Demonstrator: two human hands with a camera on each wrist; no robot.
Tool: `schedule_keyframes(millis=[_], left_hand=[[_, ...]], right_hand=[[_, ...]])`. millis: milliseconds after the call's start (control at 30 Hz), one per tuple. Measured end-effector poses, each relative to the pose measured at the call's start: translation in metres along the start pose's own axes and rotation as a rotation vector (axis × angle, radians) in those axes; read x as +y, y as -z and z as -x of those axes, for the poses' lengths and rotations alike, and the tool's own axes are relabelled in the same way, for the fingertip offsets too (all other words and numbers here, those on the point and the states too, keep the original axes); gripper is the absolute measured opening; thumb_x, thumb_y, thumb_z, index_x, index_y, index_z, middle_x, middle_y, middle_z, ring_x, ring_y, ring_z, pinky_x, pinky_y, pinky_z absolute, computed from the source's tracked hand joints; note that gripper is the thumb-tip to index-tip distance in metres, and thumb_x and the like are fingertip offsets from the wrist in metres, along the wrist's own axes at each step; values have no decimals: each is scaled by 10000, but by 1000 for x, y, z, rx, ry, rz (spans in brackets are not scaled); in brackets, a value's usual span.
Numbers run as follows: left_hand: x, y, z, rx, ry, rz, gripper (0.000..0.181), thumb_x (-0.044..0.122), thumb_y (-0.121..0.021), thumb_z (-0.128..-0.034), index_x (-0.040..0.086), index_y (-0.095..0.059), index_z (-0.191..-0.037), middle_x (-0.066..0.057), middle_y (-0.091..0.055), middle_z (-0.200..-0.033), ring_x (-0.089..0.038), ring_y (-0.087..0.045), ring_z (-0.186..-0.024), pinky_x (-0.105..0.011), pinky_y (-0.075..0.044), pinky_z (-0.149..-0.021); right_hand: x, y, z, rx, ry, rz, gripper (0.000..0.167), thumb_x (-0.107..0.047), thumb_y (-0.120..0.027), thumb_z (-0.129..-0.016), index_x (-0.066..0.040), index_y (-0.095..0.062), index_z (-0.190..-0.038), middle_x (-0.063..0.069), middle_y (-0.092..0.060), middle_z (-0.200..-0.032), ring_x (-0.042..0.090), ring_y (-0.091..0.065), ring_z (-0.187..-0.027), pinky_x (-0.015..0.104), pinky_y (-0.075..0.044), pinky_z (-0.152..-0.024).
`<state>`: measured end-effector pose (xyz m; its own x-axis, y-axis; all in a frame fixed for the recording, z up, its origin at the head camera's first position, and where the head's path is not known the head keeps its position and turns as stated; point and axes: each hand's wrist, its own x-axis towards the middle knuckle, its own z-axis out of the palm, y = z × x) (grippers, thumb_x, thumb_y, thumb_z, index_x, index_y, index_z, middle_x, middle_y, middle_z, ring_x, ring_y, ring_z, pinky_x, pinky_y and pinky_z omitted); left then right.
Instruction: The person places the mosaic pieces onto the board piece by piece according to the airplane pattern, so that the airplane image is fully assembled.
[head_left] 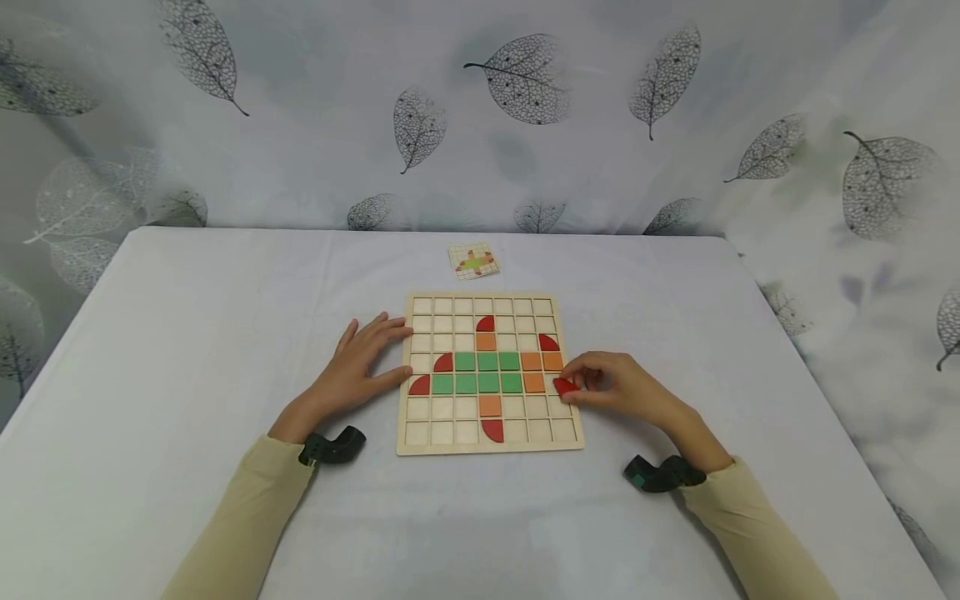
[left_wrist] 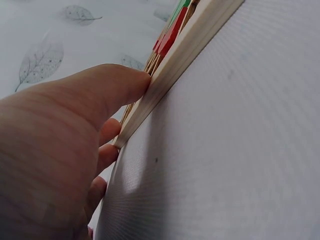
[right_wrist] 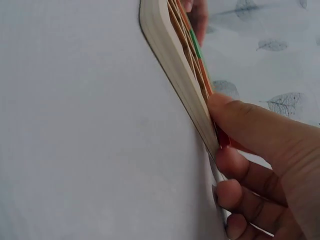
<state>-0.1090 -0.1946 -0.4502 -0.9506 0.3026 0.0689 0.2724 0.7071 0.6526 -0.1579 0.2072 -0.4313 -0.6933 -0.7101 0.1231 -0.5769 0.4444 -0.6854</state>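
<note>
A square wooden grid board (head_left: 450,451) lies on the table. Green squares (head_left: 488,362) fill part of its middle rows, with orange squares (head_left: 490,406) and red quarter-circle pieces (head_left: 492,430) around them. At the board's right edge, my right hand (head_left: 618,385) pinches a red quarter-circle piece (head_left: 565,387) between thumb and fingers, over the grid's last column. In the right wrist view that piece is mostly hidden behind the thumb (right_wrist: 250,120). My left hand (head_left: 351,367) rests against the left edge with fingers extended, its thumb (left_wrist: 120,85) touching the rim in the left wrist view.
Behind the board lies a small pattern card (head_left: 474,261) printed with a similar coloured figure on a grid. A white cloth (head_left: 187,350) covers the table, and a leaf-printed curtain (head_left: 300,150) hangs behind. Each wrist wears a black camera mount (head_left: 333,446).
</note>
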Motion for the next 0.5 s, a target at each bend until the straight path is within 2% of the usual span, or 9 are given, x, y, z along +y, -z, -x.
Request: schedule_keyframes(millis=[267,500], left_hand=[[1,0,0,2,3,12,577,302,-693,-903,117,-489,-1410,-103,-396,-1520,-294,-173,-1488,-500,45,-1193],[0,0,0,2,3,-2,582,305,-693,-905,121,-485,-1416,-104,-388,-1525,-293,-167,-1490,-502,43,-1193]], right_hand=[[-11,-7,-1,61,-111,13,219,-144,-827,-785,-81,-682,-937,-62,-531,-741,152,-508,-690,219,-411,-595],[-13,-9,0,112,-121,-1,233,-148,-838,-769,-79,-677,-923,-16,-563,-748,156,-513,-666,212,-418,-578]])
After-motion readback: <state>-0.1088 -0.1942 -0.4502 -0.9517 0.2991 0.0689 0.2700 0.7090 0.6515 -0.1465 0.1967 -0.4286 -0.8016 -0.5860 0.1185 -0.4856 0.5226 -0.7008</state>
